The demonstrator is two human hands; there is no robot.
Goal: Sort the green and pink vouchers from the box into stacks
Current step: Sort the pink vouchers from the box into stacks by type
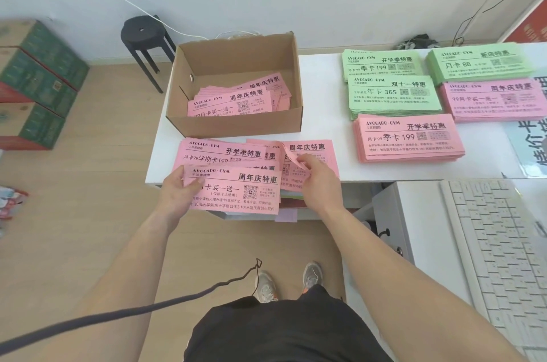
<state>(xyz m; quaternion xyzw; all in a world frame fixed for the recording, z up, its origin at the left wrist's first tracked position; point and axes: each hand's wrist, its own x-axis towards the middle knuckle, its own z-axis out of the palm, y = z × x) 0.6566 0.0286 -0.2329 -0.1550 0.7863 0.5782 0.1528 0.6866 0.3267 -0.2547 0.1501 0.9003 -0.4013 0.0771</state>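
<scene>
Left hand (177, 188) is at 9 o'clock of the spread of pink paper vouchers (236, 190) -- thumb curled over the top sheet, fingers beneath, gripping its left edge. Right hand (316, 175), at 3 o'clock of that spread, pinches the curled corner of another pink voucher (291, 159) between thumb and fingertips. The spread overhangs the near edge of the white table (325, 113). At 12 o'clock from the hands sits the open brown cardboard box (236, 126), with more loose pink vouchers (236, 101) lying inside. Out at 2 o'clock are the sorted piles: three green voucher stacks (393, 95) towards the back, and two pink voucher stacks (408, 136) nearer. There's a white keyboard (497, 243) at 4 o'clock, and a black round stool (145, 33) on the floor at 11 o'clock
</scene>
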